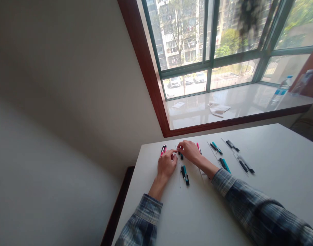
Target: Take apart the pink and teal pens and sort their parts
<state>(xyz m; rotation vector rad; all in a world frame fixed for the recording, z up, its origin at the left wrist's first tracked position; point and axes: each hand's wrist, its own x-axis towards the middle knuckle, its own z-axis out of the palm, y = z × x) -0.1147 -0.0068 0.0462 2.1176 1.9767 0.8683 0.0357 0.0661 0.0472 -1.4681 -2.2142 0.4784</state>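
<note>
Two hands meet over spaced rows of pens on a white table [274,164].

The right hand [188,152] has its fingers [180,147] apparently pinching a dark pen [181,156]; the left hand [167,163] curls its fingers [172,152] close by. Pink-trimmed pens [163,149] lie at 11 o'clock, teal-trimmed pens [185,175] at 6, spaced so each set stays separate. No writing is legible.
</note>
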